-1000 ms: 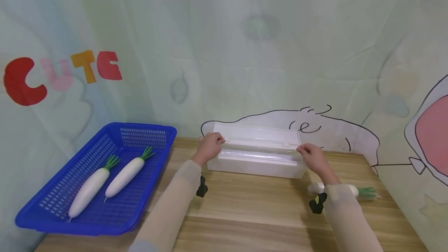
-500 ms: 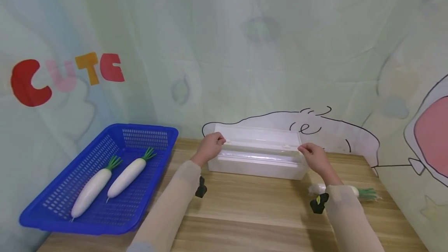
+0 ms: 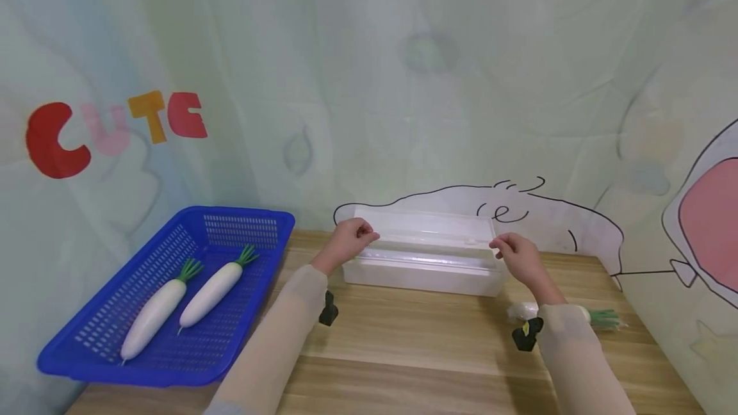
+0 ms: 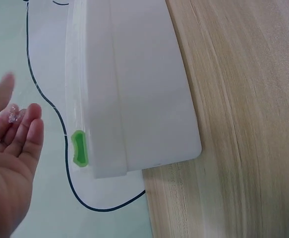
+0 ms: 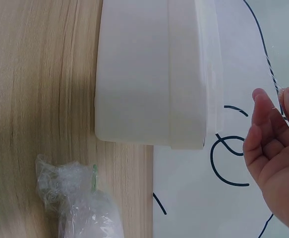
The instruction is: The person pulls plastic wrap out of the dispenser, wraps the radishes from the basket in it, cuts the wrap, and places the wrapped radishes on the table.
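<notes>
A long white cling film dispenser (image 3: 423, 276) stands against the back wall with its lid (image 3: 426, 221) tilted up. My left hand (image 3: 346, 243) is at its left end; in the left wrist view the thumb is lifted away from the curled fingers, and a crumpled bit of cling film (image 4: 16, 115) lies at the fingertips. At the right end my right hand (image 3: 517, 260) pinches the edge of the clear film between thumb and index finger. A green slider (image 4: 80, 148) shows at the dispenser's end.
A blue plastic basket (image 3: 248, 213) on the left holds two white radishes (image 3: 154, 316) with green tops. One more radish (image 3: 582, 314), wrapped in film, lies on the wooden table (image 3: 415, 344) near my right forearm. Printed cloth walls (image 3: 369, 82) enclose the table.
My left hand's thumb has come away from its fingers, loosening its pinch on the film. The right hand stays about where it was. The head view has shifted slightly.
</notes>
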A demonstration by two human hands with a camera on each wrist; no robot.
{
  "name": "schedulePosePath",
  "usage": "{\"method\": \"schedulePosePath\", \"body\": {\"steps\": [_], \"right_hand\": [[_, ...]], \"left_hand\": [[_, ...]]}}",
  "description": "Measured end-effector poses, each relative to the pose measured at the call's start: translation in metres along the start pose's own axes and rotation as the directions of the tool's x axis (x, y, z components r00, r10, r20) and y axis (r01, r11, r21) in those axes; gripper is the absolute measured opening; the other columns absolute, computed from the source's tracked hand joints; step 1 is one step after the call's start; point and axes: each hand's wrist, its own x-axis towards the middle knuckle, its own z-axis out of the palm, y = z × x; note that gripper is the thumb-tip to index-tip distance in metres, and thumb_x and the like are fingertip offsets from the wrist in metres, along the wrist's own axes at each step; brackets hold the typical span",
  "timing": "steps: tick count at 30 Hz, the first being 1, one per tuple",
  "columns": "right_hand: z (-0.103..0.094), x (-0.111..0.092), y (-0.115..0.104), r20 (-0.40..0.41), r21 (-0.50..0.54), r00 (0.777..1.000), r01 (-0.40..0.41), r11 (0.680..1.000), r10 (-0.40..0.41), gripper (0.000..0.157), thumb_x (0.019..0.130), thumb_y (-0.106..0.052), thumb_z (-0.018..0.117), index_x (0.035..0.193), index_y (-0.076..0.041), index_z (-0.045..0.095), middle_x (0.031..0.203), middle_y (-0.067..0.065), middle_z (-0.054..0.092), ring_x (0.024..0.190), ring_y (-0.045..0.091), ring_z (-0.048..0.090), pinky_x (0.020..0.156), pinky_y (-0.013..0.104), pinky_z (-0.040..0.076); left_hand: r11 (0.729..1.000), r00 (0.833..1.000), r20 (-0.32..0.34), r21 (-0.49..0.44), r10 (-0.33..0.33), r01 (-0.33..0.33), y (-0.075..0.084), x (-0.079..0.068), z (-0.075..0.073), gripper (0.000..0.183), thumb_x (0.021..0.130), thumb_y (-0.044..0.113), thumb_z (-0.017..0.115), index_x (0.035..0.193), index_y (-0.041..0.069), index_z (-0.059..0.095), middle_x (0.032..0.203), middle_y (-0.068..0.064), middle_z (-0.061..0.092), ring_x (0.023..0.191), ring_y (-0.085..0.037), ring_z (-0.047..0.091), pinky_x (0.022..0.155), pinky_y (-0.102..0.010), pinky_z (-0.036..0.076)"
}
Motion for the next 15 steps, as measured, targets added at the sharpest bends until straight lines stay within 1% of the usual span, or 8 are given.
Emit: {"method": "schedulePosePath", "body": {"steps": [2, 4, 6, 9, 12, 15], "right_hand": [[-0.0006, -0.0007, -0.0004, -0.005, 0.023, 1.000, 0.014, 1.000, -0.014, 0.027, 0.103, -0.015, 0.042, 0.110, 0.007, 0.057, 0.104, 0.023, 0.064, 0.094, 0.031, 0.061, 0.077, 0.037, 0.049], [-0.0012, -0.0015, -0.0014, -0.010, 0.043, 1.000, 0.027, 0.999, -0.026, 0.027, 0.103, -0.014, 0.042, 0.110, 0.008, 0.056, 0.104, 0.025, 0.064, 0.095, 0.032, 0.062, 0.082, 0.041, 0.051], [-0.0017, -0.0025, -0.0028, -0.009, 0.058, 1.000, 0.027, 0.998, -0.026, 0.027, 0.103, -0.013, 0.042, 0.110, 0.009, 0.055, 0.104, 0.025, 0.064, 0.096, 0.033, 0.062, 0.086, 0.043, 0.051], [-0.0024, -0.0042, -0.0044, -0.002, 0.068, 1.000, 0.023, 0.997, -0.023, 0.027, 0.103, -0.014, 0.042, 0.110, 0.010, 0.054, 0.103, 0.025, 0.063, 0.097, 0.034, 0.061, 0.088, 0.045, 0.051], [-0.0032, -0.0059, -0.0046, 0.002, 0.061, 1.000, 0.024, 0.998, -0.024, 0.028, 0.103, -0.016, 0.044, 0.112, 0.008, 0.055, 0.104, 0.023, 0.062, 0.097, 0.032, 0.060, 0.087, 0.042, 0.051], [-0.0048, -0.0075, -0.0047, 0.006, 0.053, 0.999, 0.033, 0.998, -0.034, 0.029, 0.100, -0.019, 0.051, 0.114, 0.007, 0.055, 0.106, 0.021, 0.061, 0.096, 0.029, 0.058, 0.082, 0.036, 0.050]], "left_hand": [[1.000, 1.000, -0.005, -0.002, 0.011, -0.011, 0.0004, -0.0006, -0.0001, 0.019, 0.090, 0.011, 0.067, 0.102, -0.002, 0.064, 0.088, -0.008, 0.060, 0.080, -0.019, 0.053, 0.072, -0.030, 0.047], [1.000, 1.000, -0.017, 0.001, 0.017, -0.017, 0.0012, -0.0011, -0.0002, 0.019, 0.088, 0.008, 0.067, 0.104, -0.003, 0.064, 0.090, -0.008, 0.060, 0.083, -0.020, 0.053, 0.075, -0.031, 0.048], [1.000, 0.999, -0.033, -0.003, 0.014, -0.015, 0.0017, -0.0013, -0.0002, 0.016, 0.090, 0.005, 0.064, 0.104, -0.004, 0.064, 0.090, -0.009, 0.062, 0.082, -0.020, 0.054, 0.075, -0.032, 0.049], [1.000, 0.998, -0.056, -0.007, 0.014, -0.014, 0.0031, -0.0013, 0.0000, 0.013, 0.093, 0.005, 0.061, 0.103, -0.003, 0.065, 0.090, -0.012, 0.064, 0.080, -0.019, 0.057, 0.073, -0.031, 0.050], [1.000, 0.997, -0.076, -0.021, 0.018, -0.020, 0.0053, -0.0016, 0.0001, 0.011, 0.094, 0.005, 0.060, 0.101, -0.002, 0.065, 0.092, -0.015, 0.065, 0.077, -0.018, 0.058, 0.072, -0.030, 0.050], [1.000, 0.994, -0.103, -0.016, 0.019, -0.020, 0.0080, -0.0022, -0.0005, 0.008, 0.094, 0.006, 0.060, 0.097, 0.001, 0.066, 0.093, -0.012, 0.065, 0.078, -0.018, 0.058, 0.073, -0.031, 0.050]]}}
